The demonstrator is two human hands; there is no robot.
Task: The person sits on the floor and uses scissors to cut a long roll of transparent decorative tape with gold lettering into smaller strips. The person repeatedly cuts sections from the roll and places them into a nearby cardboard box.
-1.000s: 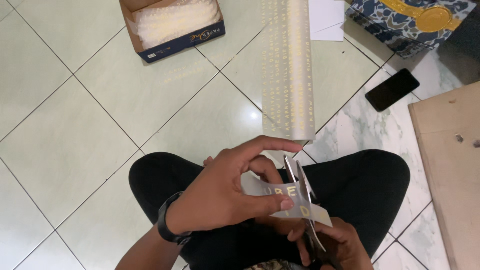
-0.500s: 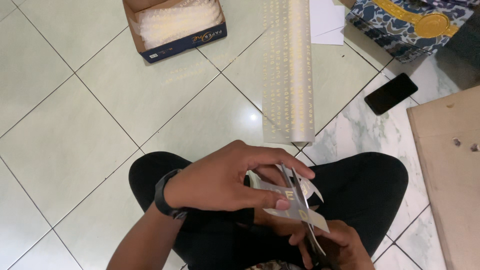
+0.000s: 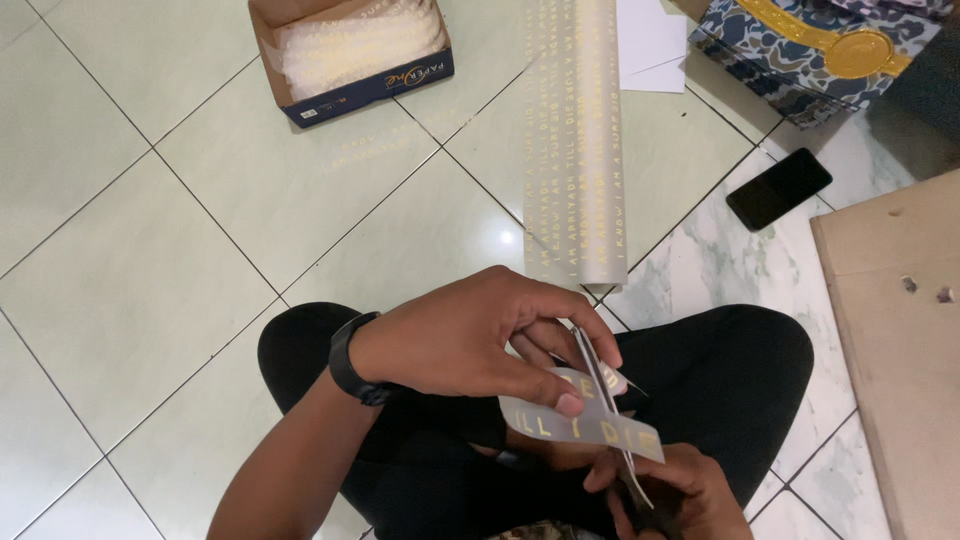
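Midway through the cut, a translucent gold-lettered strip is pinched in the left hand while scissors, gripped by the right hand, are partly through it.

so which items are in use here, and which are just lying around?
In use: left hand holding the strip; right hand working the scissors; roll of matching film.
Lying about: box, phone, white paper, patterned bag, board.

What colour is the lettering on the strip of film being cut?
Gold lettering on a translucent strip, seen best in the head view.
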